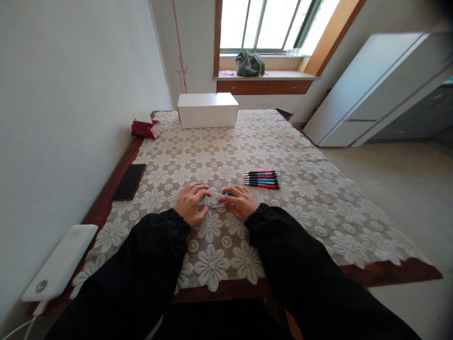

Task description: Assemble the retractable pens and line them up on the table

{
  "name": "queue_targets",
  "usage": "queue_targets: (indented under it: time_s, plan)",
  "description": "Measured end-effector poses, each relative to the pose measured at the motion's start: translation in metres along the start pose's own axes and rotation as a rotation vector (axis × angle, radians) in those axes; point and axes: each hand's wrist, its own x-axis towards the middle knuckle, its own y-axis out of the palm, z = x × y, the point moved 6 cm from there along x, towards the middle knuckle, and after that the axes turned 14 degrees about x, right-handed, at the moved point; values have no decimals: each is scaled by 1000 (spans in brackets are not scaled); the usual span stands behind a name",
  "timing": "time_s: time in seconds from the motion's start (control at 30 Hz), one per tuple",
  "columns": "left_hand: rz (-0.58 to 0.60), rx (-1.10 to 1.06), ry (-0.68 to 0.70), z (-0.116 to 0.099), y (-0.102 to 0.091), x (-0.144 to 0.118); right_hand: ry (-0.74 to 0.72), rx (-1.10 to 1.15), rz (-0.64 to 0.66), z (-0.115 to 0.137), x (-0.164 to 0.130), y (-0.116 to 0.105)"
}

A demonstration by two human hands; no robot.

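Observation:
My left hand (pixel 193 203) and my right hand (pixel 240 202) face each other low over the tablecloth. Between them is a small clear, shiny piece (pixel 216 206), its edge catching the light; its kind cannot be made out. Curved fingers and thumbs of both hands are at its two ends. A bit of teal (pixel 229 193) shows beneath the right fingers, mostly hidden. Just beyond the right hand, several black pens with red or teal sections (pixel 262 179) lie side by side in a neat row.
A white lace tablecloth (pixel 293 156) covers the dark wooden table. Toward the far end stands a white box (pixel 208 113). Along the left are a red tissue pack (pixel 146 129), a dark flat phone-like slab (pixel 130 182) and a white power bank (pixel 61 262) with a cable.

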Motion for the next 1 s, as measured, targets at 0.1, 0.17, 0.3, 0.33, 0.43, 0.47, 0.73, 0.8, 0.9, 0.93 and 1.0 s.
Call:
queue_targets:
  time_s: [0.1, 0.17, 0.3, 0.33, 0.43, 0.47, 0.73, 0.8, 0.9, 0.93, 1.0]
  plan:
    - [-6, 4, -22, 1, -1, 0, 4, 7, 8, 0, 0, 1]
    - [-10, 8, -32, 1, -2, 0, 10, 12, 8, 0, 1, 1]
    - [-9, 8, -40, 0, -4, 0, 10, 15, 2, 1, 2, 1]
    - [-8, 7, -42, 0, -4, 0, 9, 15, 0, 2, 2, 1]
    - [-7, 1, -34, -1, -4, 1, 9, 15, -8, 3, 3, 0]
    - [-11, -4, -23, -1, -4, 1, 9, 16, -14, 4, 3, -1]
    - [-70, -98, 158, -11, -5, 0, -41, 86, -83, 20, 7, -12]
    - [-62, -122, 198, -14, -6, -1, -60, 90, -69, 24, 8, -11]
    - [-62, -152, 229, -16, -6, -1, -106, 110, -44, 29, 8, -9]
    - [-62, -158, 232, -16, -6, -1, -124, 126, -40, 31, 9, -8]
    - [-59, -166, 235, -16, -5, -1, -158, 161, -34, 33, 9, -7]
